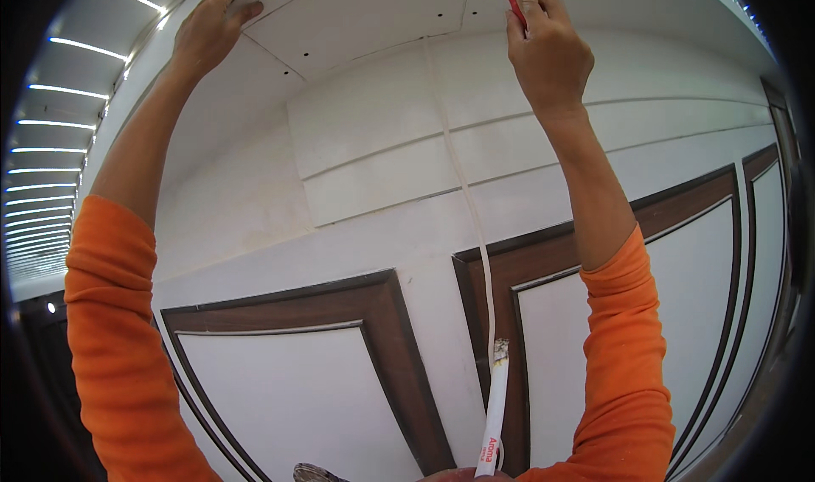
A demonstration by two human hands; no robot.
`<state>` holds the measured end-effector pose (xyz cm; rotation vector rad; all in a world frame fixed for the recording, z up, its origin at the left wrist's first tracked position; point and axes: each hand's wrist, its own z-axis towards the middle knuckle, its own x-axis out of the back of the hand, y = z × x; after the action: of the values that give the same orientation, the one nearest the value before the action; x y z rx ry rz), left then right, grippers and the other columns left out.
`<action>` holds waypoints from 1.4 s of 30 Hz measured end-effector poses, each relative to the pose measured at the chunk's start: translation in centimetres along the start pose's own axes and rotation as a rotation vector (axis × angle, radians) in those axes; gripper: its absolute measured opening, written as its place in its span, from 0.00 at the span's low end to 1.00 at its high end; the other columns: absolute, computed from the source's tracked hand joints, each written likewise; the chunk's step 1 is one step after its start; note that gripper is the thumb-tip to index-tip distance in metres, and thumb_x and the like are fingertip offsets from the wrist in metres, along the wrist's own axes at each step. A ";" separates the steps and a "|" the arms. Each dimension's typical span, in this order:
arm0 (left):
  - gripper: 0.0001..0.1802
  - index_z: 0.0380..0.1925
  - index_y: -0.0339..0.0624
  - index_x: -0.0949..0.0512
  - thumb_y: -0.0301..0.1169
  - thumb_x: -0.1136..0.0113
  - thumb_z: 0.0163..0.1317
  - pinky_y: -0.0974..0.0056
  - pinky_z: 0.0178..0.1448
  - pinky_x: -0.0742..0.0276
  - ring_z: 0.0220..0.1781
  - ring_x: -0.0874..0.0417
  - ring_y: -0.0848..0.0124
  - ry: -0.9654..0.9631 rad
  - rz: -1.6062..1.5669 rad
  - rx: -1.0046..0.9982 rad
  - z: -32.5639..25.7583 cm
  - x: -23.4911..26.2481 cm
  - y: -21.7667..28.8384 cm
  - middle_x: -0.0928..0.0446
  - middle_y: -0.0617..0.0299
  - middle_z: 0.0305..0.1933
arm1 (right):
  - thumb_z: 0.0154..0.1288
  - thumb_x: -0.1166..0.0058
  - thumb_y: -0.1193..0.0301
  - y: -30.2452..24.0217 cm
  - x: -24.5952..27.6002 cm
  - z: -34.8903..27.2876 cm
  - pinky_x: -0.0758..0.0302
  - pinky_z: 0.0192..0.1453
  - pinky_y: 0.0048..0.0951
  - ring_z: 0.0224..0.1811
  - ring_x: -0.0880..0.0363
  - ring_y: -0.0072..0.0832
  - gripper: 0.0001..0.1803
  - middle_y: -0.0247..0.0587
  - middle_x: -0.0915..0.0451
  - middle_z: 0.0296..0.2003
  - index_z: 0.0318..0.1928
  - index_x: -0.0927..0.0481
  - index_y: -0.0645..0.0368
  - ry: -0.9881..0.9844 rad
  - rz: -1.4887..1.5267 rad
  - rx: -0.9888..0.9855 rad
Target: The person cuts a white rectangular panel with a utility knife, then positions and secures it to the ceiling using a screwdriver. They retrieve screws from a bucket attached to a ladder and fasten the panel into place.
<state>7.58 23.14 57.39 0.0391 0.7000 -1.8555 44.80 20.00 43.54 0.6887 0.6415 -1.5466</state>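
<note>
Raised at the upper left, my left hand (212, 30) rests against the edge of a white ceiling panel (361, 15), its thumb apart from the fingers. The fingertips run to the picture's upper edge. My right hand (552, 58), also raised, is closed around a screwdriver (514, 2) with a red and yellow handle. The screwdriver points upward, and its tip is cut off by the upper edge. Small dark screw holes or screw heads dot the panel between my hands; I cannot tell which.
A pale cable (463, 176) hangs down the white wall (373, 126). Brown-framed panels (416, 380) line the wall below. At the left runs a ceiling with bright light strips (64, 124). A white cigarette (495, 414) with an ashy tip juts up from the lower edge.
</note>
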 end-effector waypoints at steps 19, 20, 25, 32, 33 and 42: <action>0.39 0.76 0.40 0.35 0.38 0.35 0.66 0.54 0.83 0.43 0.80 0.35 0.49 -0.130 -0.108 0.028 0.1 3.0 2.0 0.34 0.42 0.77 | 0.71 0.43 0.71 -0.8 0.6 2.5 0.24 0.20 0.29 0.17 0.26 0.27 0.08 0.37 0.21 0.29 0.46 0.15 0.56 -0.034 -0.099 0.142; 0.39 0.76 0.40 0.35 0.38 0.35 0.66 0.54 0.82 0.43 0.80 0.35 0.49 -0.135 -0.111 0.051 0.0 3.3 2.1 0.34 0.43 0.77 | 0.72 0.44 0.71 -1.0 0.8 2.8 0.25 0.19 0.28 0.16 0.27 0.26 0.07 0.37 0.21 0.29 0.45 0.15 0.56 -0.115 0.075 0.018; 0.39 0.76 0.41 0.35 0.40 0.34 0.66 0.54 0.81 0.41 0.79 0.34 0.50 -0.118 -0.092 0.056 0.0 2.6 1.6 0.33 0.44 0.77 | 0.75 0.43 0.67 -0.7 2.8 5.9 0.28 0.19 0.25 0.20 0.27 0.19 0.08 0.40 0.21 0.29 0.42 0.19 0.58 -0.419 0.800 -0.608; 0.39 0.76 0.44 0.34 0.42 0.35 0.67 0.53 0.82 0.40 0.79 0.34 0.52 -0.192 -0.006 0.078 0.1 4.2 3.4 0.33 0.48 0.78 | 0.74 0.44 0.65 -1.3 1.2 3.4 0.19 0.30 0.42 0.29 0.13 0.36 0.10 0.47 0.16 0.30 0.43 0.18 0.60 -0.024 -0.077 -0.024; 0.39 0.76 0.44 0.34 0.42 0.35 0.66 0.53 0.82 0.40 0.79 0.34 0.52 -0.203 -0.017 0.088 -0.1 4.5 3.8 0.33 0.48 0.78 | 0.74 0.44 0.65 -1.3 1.4 3.7 0.18 0.32 0.45 0.31 0.11 0.40 0.11 0.48 0.15 0.30 0.43 0.18 0.60 -0.135 -0.237 -0.011; 0.36 0.75 0.52 0.32 0.44 0.36 0.68 0.53 0.75 0.33 0.73 0.27 0.54 -0.102 -0.032 0.106 0.1 2.6 2.2 0.28 0.52 0.74 | 0.76 0.47 0.64 3.0 0.8 7.7 0.24 0.22 0.31 0.18 0.29 0.23 0.11 0.33 0.24 0.25 0.40 0.21 0.60 -0.690 1.084 -0.890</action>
<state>8.46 20.45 55.62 0.0015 0.5344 -1.9101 47.26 13.55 48.04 -0.2180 0.2602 -0.3160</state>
